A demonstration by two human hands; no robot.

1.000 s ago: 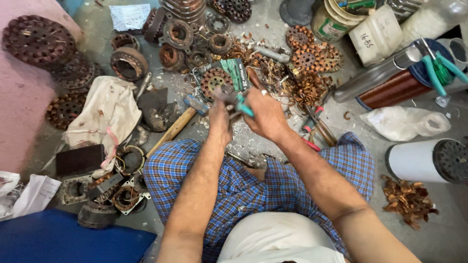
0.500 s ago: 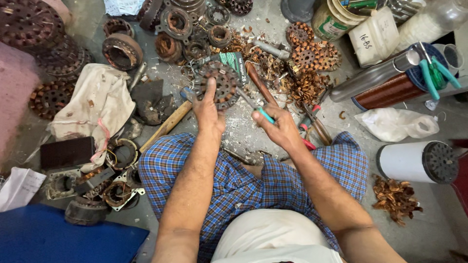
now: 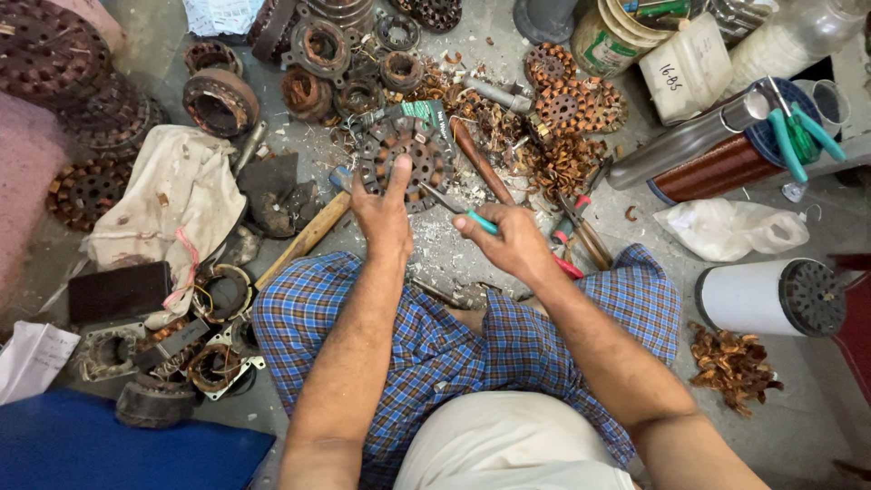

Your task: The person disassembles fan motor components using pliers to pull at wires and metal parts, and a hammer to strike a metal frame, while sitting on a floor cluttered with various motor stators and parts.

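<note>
A round dark motor stator (image 3: 404, 161) with slots around its rim lies on the grey floor in front of my crossed legs. My left hand (image 3: 383, 207) rests on its near edge, fingers spread over the slots. My right hand (image 3: 508, 238) is closed around teal-handled pliers (image 3: 458, 209), whose metal jaws point left toward the stator's right side. Both legs are covered by blue checked cloth (image 3: 454, 354).
More stators and rotor cores (image 3: 218, 98) lie at left and top. A wooden-handled hammer (image 3: 304, 238) and a dirty cloth (image 3: 168, 195) sit left. Copper wire scraps (image 3: 733, 363), a white cylinder (image 3: 762, 298), a copper wire spool (image 3: 712, 168) and tins are right.
My left hand has settled on the stator on the floor. My right hand with the pliers has moved a little apart and lower right. The camera view shifted slightly.
</note>
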